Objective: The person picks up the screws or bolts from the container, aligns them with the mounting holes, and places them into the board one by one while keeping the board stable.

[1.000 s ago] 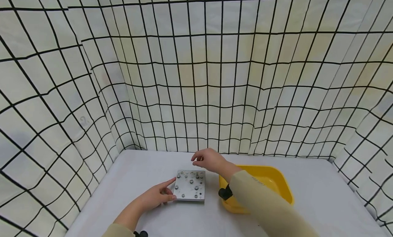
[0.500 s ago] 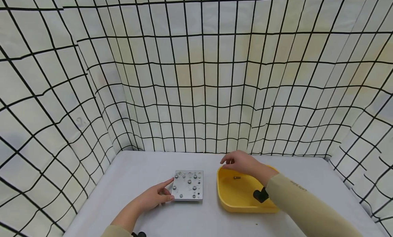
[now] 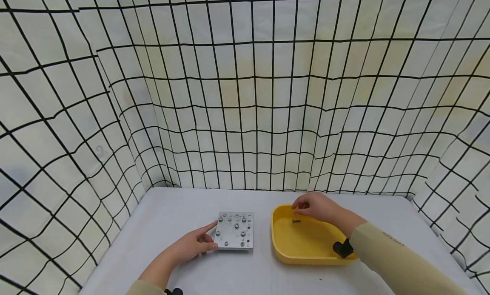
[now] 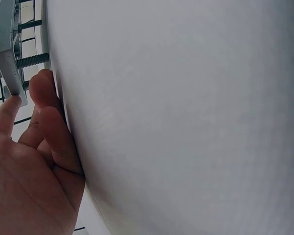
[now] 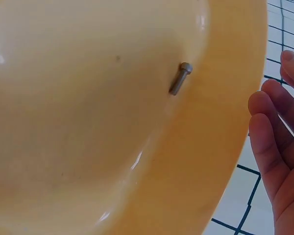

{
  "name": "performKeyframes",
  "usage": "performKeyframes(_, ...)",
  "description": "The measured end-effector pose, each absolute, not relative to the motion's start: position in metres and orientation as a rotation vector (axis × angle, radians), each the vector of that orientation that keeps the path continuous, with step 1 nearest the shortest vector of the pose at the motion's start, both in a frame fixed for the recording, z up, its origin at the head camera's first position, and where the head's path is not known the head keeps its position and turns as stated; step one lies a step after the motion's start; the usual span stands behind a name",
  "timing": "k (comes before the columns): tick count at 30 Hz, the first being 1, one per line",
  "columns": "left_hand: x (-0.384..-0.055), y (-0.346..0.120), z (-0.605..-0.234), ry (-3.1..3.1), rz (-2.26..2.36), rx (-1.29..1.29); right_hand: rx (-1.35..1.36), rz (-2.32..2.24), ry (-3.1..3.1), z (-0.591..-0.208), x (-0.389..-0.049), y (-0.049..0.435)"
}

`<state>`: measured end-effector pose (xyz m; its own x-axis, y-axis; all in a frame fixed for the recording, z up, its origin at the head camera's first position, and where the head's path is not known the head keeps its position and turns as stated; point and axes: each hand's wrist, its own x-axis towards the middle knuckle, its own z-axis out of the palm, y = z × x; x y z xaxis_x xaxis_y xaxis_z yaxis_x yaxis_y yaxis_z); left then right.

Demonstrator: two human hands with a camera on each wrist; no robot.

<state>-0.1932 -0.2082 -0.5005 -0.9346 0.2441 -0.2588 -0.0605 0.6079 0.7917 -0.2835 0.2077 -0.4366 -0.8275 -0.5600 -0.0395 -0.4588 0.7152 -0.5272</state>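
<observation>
In the head view, my left hand [image 3: 194,243] holds the left side of a square metal plate [image 3: 229,239]. Its index finger lies along the side edge and the thumb is on the near corner; the other fingers are curled. Several socket-head bolts stand in the plate, and threaded bolt shanks [image 4: 33,60] stick out beneath it in the left wrist view. My right hand [image 3: 319,208] hovers over the far rim of a yellow tray [image 3: 277,253], fingers loosely bent, holding nothing. A single socket-head bolt [image 5: 180,78] lies inside the tray, just below the right fingertips.
Everything rests on a white-covered table [image 3: 183,210]. White walls with a black grid [image 3: 245,129] enclose its back and sides. A small dark speck [image 3: 320,279] lies on the cover in front of the tray.
My right hand has moved right, from beyond the plate to above the tray, which uncovers the bolt inside. The left hand stays at the plate.
</observation>
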Motion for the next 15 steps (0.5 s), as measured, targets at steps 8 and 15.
performKeyframes(8, -0.192, -0.208, -0.498, 2.496, 1.248, 0.143, -0.961, -0.415, 2.715, -0.446, -0.287, 0.204)
performKeyframes(15, -0.191, -0.207, -0.498, 2.494, 1.242, 0.149, -1.077, -0.108, 2.74, -0.456, -0.285, 0.197)
